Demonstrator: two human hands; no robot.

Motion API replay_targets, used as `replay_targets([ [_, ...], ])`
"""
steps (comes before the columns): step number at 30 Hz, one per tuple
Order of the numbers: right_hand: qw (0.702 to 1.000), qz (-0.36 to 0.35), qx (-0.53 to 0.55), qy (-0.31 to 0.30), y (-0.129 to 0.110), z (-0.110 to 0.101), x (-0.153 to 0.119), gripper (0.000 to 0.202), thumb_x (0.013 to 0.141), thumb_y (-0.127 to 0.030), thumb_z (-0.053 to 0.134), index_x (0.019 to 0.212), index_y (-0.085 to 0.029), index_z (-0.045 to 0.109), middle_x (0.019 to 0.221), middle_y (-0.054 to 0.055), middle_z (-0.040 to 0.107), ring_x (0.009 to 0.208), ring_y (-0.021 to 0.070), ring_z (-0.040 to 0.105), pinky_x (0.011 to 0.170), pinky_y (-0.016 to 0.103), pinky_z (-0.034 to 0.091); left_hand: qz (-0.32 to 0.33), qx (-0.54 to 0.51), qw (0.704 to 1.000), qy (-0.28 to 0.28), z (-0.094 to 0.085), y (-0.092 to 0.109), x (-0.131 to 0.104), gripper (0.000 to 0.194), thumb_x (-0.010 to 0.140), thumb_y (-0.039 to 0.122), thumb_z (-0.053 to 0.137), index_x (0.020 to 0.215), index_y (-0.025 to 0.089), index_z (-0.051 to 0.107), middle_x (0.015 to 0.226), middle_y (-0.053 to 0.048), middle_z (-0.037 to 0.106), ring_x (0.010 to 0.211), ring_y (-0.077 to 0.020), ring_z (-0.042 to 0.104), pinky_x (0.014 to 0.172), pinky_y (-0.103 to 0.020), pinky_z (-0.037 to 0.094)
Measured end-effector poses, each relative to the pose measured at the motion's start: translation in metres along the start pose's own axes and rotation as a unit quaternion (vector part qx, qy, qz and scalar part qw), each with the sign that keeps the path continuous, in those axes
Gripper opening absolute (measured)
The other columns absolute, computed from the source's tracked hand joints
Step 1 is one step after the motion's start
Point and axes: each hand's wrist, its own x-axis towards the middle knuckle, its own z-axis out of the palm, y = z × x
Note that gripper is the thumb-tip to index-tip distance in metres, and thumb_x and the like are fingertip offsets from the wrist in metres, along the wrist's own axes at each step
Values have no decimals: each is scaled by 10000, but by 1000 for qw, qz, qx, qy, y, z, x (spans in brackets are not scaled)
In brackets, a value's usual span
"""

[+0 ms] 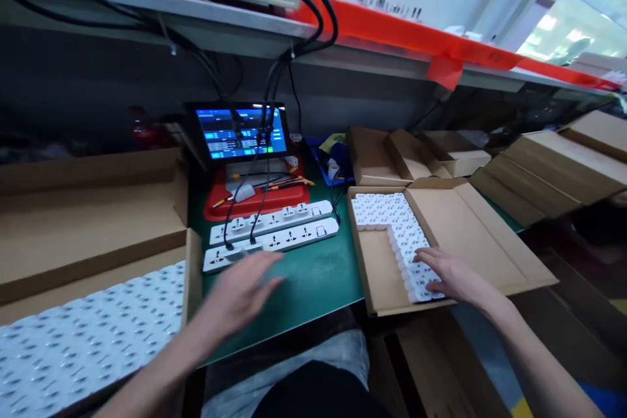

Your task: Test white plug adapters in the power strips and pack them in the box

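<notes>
My left hand [240, 294], blurred by motion, hovers over the green mat just in front of the nearer white power strip [289, 236]. Its thumb and fingers are apart and nothing shows in them. Two thin black cables run down to white pieces on that strip. A second power strip [269, 219] lies right behind it. On the right, my right hand [445, 273] rests over small white plug-like blocks [409, 235] packed in a shallow cardboard box [385, 268]. Its thumb and fingers are spread across the blocks' tops; the palm faces down.
A large open carton [93, 215] at left holds rows of similar white blocks [98, 333]. Behind the strips stand a lit screen [242, 132] and a red tray [257, 202] with thin wires. More cardboard boxes [377, 150] sit at the back right. A cable-hung shelf [382, 52] overhangs the bench.
</notes>
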Motion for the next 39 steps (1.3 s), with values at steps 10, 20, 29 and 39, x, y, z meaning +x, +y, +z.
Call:
replay_targets([
  [10, 996, -47, 39, 59, 23, 46, -19, 838, 746, -92, 749, 1551, -213, 552, 1552, 186, 642, 1516, 384, 551, 1245, 599, 497, 82, -181, 935, -293, 180, 203, 176, 904, 767, 412, 972, 1500, 175, 499, 1402, -186, 659, 1289, -404, 676, 1078, -514, 590],
  [20, 975, -58, 182, 114, -1, 47, -9, 574, 870, -214, 753, 1434, -218, 650, 1537, 175, 663, 1445, 346, 615, 1221, 576, 503, 29, -206, 942, -263, 216, 212, 170, 1176, 617, 339, 961, 1608, 158, 354, 1424, -199, 550, 1253, -417, 644, 1068, -545, 574],
  [29, 980, -13, 94, 177, 33, 7, 23, 466, 1017, -433, 626, 1440, -238, 644, 1413, 139, 739, 1314, 324, 689, 1127, 513, 558, 54, -243, 940, -232, 172, 193, 172, 1009, 624, 445, 935, 1518, 186, 548, 1337, -150, 597, 1193, -386, 647, 1062, -528, 587],
  [39, 964, 7, -251, 91, 14, 31, 88, 959, 648, -347, 873, 1537, -230, 534, 1482, 203, 641, 1282, 422, 586, 1045, 555, 457, -102, -197, 975, -26, 84, 49, 25, 997, 791, 291, 793, 1695, 257, 373, 1667, -152, 443, 1506, -375, 522, 1253, -531, 488],
])
